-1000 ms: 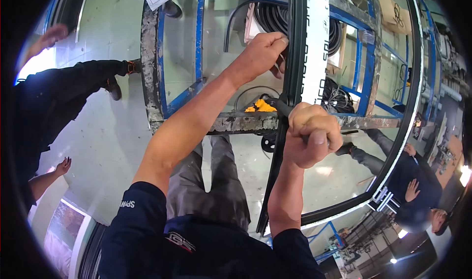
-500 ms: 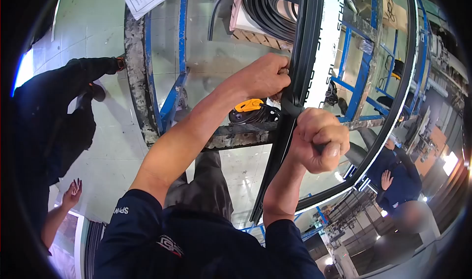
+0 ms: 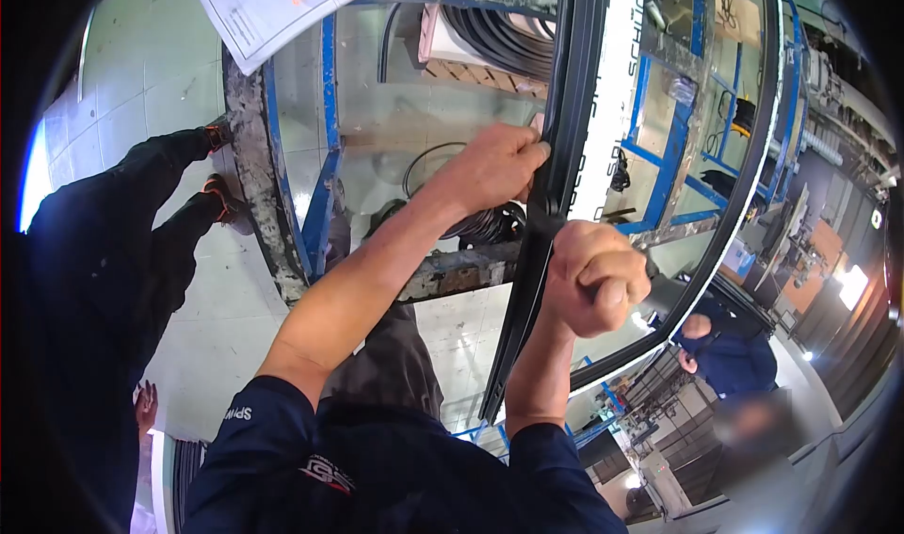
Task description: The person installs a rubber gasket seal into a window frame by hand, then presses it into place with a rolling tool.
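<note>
A long black window frame profile [image 3: 572, 72] with white printed film [image 3: 612, 101] runs from the top of the view down between my arms. My left hand [image 3: 499, 165] is closed at the profile's left edge, fingertips curled against it; what lies in them is hidden. My right hand [image 3: 598, 278] makes a fist just over the profile's lower part. From that fist a short black rubber strip [image 3: 543, 224] reaches to the profile, and its far course merges with the black frame.
Blue steel trestles [image 3: 330, 82] with worn padded bars [image 3: 250, 138] support the frame. A paper drawing [image 3: 282, 11] lies at the top left. Coiled black rubber [image 3: 499, 40] sits in a box below. One person [image 3: 104, 251] stands at left, another [image 3: 730, 350] at far right.
Both fists keep their closed grip, having shifted slightly along the profile as the view moved. The strip's loop between them looks smaller. The person at left has moved a foot and lowered a hand.
</note>
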`<state>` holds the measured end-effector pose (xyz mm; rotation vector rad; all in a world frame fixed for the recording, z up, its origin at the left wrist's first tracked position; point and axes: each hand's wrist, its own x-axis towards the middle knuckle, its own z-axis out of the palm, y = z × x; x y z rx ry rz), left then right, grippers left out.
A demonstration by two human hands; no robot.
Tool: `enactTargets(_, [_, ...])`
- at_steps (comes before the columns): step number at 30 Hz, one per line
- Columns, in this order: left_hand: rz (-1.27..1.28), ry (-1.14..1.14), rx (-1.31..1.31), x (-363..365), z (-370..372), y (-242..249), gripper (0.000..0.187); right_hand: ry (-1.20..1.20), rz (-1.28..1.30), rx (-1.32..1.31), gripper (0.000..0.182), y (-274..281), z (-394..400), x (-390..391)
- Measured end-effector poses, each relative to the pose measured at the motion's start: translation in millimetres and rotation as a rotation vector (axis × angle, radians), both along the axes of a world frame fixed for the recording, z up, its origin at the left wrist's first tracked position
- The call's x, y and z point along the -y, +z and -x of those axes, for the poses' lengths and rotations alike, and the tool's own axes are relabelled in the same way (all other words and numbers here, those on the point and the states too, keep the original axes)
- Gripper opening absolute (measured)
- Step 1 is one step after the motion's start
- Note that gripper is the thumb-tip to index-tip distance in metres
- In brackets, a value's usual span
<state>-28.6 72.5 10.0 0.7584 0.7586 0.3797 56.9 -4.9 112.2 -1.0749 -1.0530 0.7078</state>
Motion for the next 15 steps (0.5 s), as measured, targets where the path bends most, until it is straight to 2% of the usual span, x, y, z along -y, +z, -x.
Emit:
enactTargets(5, [-0.007, -0.050, -0.078, 2, -5, -4, 0.034, 0.040, -0.059, -0.033, 0.042, -7, -6, -31])
enactTargets(7, [-0.006, -0.066, -0.108, -3, -1, 0, 0.037, -0.016, 0.032, 0.094, 0.037, -5, -3, -19])
enactTargets(8, [-0.123, -0.074, -0.096, -4, 3, 0, 0.040, -0.046, 0.046, 0.170, 0.035, -2, -2, -13])
enactTargets(9, [-0.124, -0.086, -0.097, 2, 2, -4, 0.040, -0.081, 0.107, 0.201, 0.044, 2, 1, -1])
enactTargets(10, [-0.314, -0.020, -0.115, 3, 0, -6, 0.038, -0.109, 0.104, 0.131, 0.049, 3, 2, 5])
enactTargets(11, [-0.253, 0.007, -0.141, 9, -4, -11, 0.039, -0.110, -0.090, 0.169, 0.046, -4, 2, -1])
enactTargets(12, [-0.120, -0.002, -0.116, 10, -5, -11, 0.038, -0.030, -0.028, 0.046, 0.046, 1, 1, -5])
enactTargets(13, [-0.123, 0.000, -0.157, 16, -9, -26, 0.036, -0.003, -0.032, 0.058, 0.040, 2, -2, -15])
enactTargets(14, [-0.056, 0.000, -0.131, 8, -2, -8, 0.036, 0.020, -0.017, 0.060, 0.035, 2, -3, -22])
enactTargets(15, [-0.022, 0.039, -0.101, 15, -9, -25, 0.035, 0.003, -0.008, 0.070, 0.029, 6, 0, -27])
